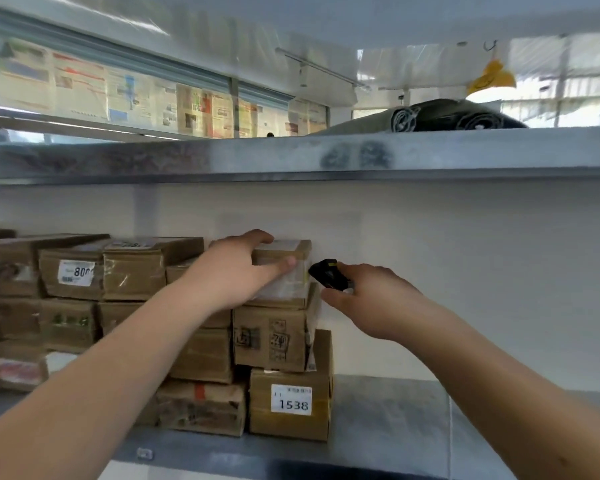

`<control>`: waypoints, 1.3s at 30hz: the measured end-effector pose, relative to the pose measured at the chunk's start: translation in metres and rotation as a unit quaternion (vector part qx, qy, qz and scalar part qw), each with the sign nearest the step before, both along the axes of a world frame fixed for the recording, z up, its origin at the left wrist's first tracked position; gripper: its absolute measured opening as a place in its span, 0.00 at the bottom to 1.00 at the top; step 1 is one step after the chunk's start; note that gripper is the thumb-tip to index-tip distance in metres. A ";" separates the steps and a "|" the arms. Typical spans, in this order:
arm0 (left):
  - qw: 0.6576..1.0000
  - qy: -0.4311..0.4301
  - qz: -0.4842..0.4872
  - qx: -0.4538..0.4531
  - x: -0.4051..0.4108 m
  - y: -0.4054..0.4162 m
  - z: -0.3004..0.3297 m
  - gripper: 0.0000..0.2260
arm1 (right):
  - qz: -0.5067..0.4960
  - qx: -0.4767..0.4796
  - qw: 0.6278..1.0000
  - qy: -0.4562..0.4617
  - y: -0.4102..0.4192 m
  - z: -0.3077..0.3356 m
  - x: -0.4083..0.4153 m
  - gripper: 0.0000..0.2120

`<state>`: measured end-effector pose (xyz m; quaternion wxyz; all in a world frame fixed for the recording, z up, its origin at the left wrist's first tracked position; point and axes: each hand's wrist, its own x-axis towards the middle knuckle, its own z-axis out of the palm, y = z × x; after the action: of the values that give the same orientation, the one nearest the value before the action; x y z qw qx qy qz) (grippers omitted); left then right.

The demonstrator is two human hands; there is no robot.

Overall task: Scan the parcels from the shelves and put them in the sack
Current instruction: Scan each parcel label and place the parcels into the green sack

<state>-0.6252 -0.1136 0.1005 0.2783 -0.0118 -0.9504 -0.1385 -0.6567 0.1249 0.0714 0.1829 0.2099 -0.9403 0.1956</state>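
Nearest the camera, two bare forearms reach up and forward over the front edge of the grey metal shelf [378, 420]. The left hand [238, 268] lies on the top parcel [288, 271] of the rightmost stack, fingers curled over its far top edge and thumb pressed along its taped front face, so it grips that parcel. The right hand [368, 299] is just to the right of the same parcel, its fingers wrapped round a small black scanner [329, 274] with a yellow mark, whose tip points at the parcel's right end and sits just beside it; whether they touch is unclear.

Under the gripped parcel sits a brown box with dark printed stamps [272, 336], and under that, on the shelf itself, a box with a white label reading 1538 [291, 407]. To the left, more brown cardboard parcels are stacked in several layers along the shelf, one with a white label starting 800 [77, 273]. The part of the shelf to the right of the stacks shows bare metal in front of a white back wall [465, 254].

Higher and further back, an upper shelf [291, 157] carries dark rolled bundles [458, 116] at its right. Behind it, sheets of newspaper [136, 98] cover a window, and a yellow item [492, 77] hangs from a hook at the upper right.
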 end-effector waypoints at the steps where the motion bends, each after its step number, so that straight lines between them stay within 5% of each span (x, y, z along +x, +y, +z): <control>1: 1.000 0.002 -0.003 0.004 -0.001 0.001 0.000 0.37 | -0.004 -0.005 1.000 -0.003 -0.002 -0.001 0.002 0.22; 15: 0.945 0.108 -0.235 0.200 0.026 0.031 -0.001 0.30 | -0.088 -0.085 0.992 0.026 0.022 0.001 0.071 0.23; 20: 0.799 0.061 -0.391 0.453 0.036 0.077 -0.013 0.16 | -0.166 -0.088 0.982 0.006 0.058 -0.011 0.121 0.19; 22: 0.774 0.043 -0.423 0.470 0.040 0.095 -0.026 0.20 | -0.199 -0.092 0.976 -0.014 0.074 -0.022 0.140 0.17; 28: 0.776 -0.106 -0.475 0.402 0.058 0.134 -0.069 0.41 | -0.287 -0.083 0.953 -0.059 0.111 -0.056 0.193 0.17; 39: 0.812 -0.097 -0.475 0.325 0.077 0.185 -0.147 0.54 | -0.298 -0.062 0.947 -0.103 0.158 -0.106 0.230 0.16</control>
<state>-0.5484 0.0713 -0.0470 0.0724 -0.3568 -0.7485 -0.5543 -0.4263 0.2829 -0.0349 0.1475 -0.1127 -0.9598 0.2106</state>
